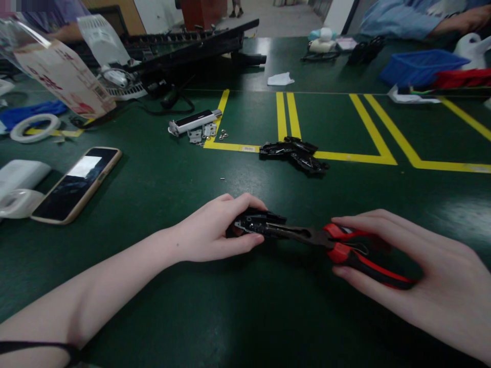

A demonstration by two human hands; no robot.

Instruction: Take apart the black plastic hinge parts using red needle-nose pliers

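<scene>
Between the thumb and fingers of my left hand is a black plastic part, a long narrow piece with small metal bits along it. My right hand is wrapped round red and black handles of long-nose pliers. The pliers' dark jaws reach left and touch or grip the part's right portion; which of the two I cannot tell. Beyond my hands, several similar black parts lie in a loose heap on the green table. A tiny metal pin rests on the surface beyond my left hand.
On the left lie a phone, a white tape roll and a printed bag. A white-and-black device sits with small metal brackets. At the back are a long black frame, a blue bin and a co-worker's sleeve.
</scene>
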